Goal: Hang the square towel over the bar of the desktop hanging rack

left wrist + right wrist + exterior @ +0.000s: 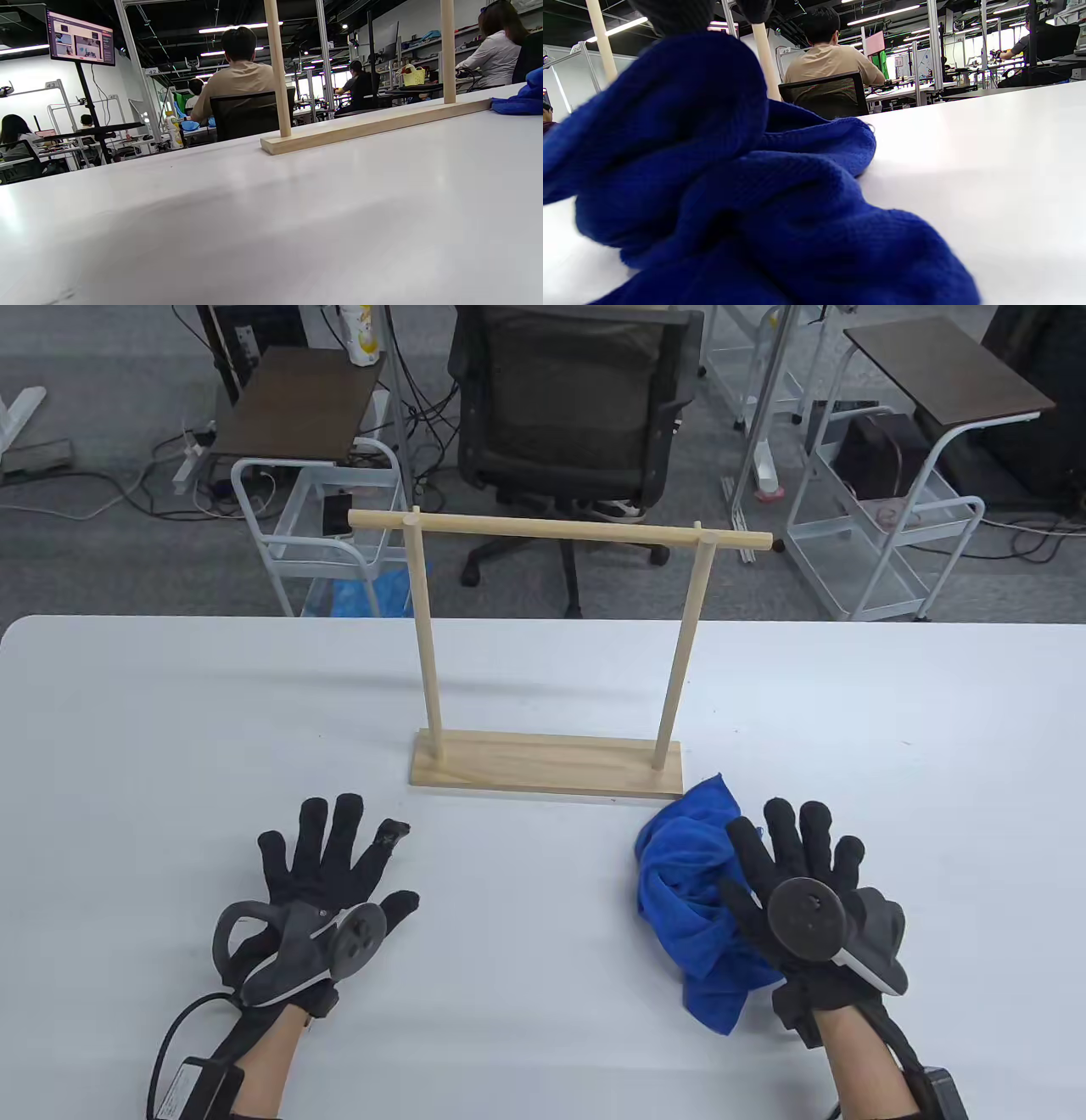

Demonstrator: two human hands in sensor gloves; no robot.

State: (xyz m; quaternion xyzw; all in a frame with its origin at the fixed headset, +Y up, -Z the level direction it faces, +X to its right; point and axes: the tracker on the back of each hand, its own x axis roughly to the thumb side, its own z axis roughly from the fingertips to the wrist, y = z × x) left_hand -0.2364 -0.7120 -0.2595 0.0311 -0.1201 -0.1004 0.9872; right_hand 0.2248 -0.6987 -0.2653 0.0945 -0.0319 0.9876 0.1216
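Blue towel point(687, 899) lay crumpled in a heap on the white worktop point(543, 687), just in front of the right end of the rack point(551, 645) base, its top corner near or touching the base edge, can't tell which. Rack stood upright mid-worktop, two posts on a flat wooden base, bar point(560, 530) across the top, bare. Right hand point(797, 891) sat on the right side of the towel, fingers spread wide, palm down, not gripping; thumb and forefinger lay over the cloth. In the right wrist view the towel point(721, 190) filled most of the frame, fingertips point(674, 15) just above it. Left hand point(331, 882) lay flat on the worktop, fingers splayed wide, holding nothing, well apart from the towel, left of the rack base. Left wrist view showed the base point(373, 125) and towel edge point(522, 99) at far right.
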